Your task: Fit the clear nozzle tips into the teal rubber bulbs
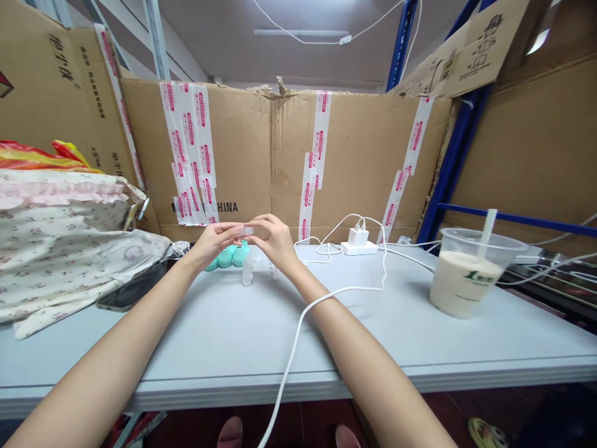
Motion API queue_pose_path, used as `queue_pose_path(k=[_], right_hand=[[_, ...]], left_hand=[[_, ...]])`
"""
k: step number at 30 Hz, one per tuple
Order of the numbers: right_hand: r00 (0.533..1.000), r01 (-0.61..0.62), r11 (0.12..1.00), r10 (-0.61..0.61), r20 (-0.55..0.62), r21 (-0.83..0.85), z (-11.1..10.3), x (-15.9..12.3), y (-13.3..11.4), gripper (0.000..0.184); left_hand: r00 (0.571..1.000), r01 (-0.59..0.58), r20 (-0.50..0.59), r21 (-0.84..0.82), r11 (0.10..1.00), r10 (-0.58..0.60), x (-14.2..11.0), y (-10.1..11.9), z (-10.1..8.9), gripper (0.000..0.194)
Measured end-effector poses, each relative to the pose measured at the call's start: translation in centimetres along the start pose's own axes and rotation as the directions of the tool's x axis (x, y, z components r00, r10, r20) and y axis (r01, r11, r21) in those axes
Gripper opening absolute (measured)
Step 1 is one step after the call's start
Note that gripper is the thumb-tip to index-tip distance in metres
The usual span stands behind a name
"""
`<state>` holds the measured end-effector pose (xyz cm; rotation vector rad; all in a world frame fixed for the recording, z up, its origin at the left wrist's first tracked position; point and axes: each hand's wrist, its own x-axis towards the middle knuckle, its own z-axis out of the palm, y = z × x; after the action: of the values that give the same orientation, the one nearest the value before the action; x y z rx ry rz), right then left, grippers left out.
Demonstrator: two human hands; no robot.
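Observation:
Over the back of the table, my left hand (pixel 212 244) and my right hand (pixel 276 244) meet at a small clear plastic piece (pixel 247 230). Fingertips of both hands pinch it from either side; its exact kind is too small to make out. Just below stands a small clear plastic bottle (pixel 247 272), upright on the table. A second clear piece (pixel 274 271) is partly hidden by my right hand. Behind my left hand sit several round teal objects (pixel 226 257), close together and partly covered by the fingers.
Cardboard walls (pixel 242 149) close off the back of the grey table (pixel 224 336). A white cable (pixel 298 336) crosses over my right forearm from a charger (pixel 358 236). A drink cup (pixel 466 280) stands right; a phone (pixel 135 289) and floral cloth (pixel 60 249) lie left.

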<state>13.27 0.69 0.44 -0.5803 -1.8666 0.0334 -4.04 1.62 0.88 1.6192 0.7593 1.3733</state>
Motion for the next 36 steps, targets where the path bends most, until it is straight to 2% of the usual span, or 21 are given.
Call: queue_pose_path(k=[5,11,20,26,31,36], right_hand=[[1.0,0.002,1.0,-0.002,-0.029,-0.002,0.49,-0.29,0.09,0.017],[0.999,-0.017,1.0,0.017,-0.037,-0.01,0.25,-0.14,0.06,0.019],[0.999,-0.019,1.0,0.018,-0.026,-0.015,0.06,-0.13,-0.19,0.021],[0.998,-0.039,0.996,0.035,-0.047,-0.076,0.05,-0.17,-0.68,0.018],[0.996,-0.076,0.992,0.07,-0.057,-0.105,0.12,-0.17,-0.6,0.012],[0.994,-0.086,0.993,0.08,-0.075,-0.075,0.17,-0.07,-0.55,0.013]], left_hand=[[1.0,-0.006,-0.011,-0.01,1.0,0.006,-0.01,-0.09,0.2,0.027],[1.0,-0.011,0.003,-0.033,0.999,0.011,-0.17,-0.06,0.3,0.035],[1.0,-0.015,0.015,-0.072,0.997,0.016,-0.14,0.01,0.38,0.031],[0.998,-0.04,-0.054,-0.011,0.999,0.039,-0.01,-0.28,0.53,0.038],[0.999,-0.033,-0.016,-0.006,0.999,0.033,-0.03,-0.46,0.89,0.043],[0.998,-0.052,0.023,-0.032,0.998,0.053,0.04,-0.7,0.75,0.039]])
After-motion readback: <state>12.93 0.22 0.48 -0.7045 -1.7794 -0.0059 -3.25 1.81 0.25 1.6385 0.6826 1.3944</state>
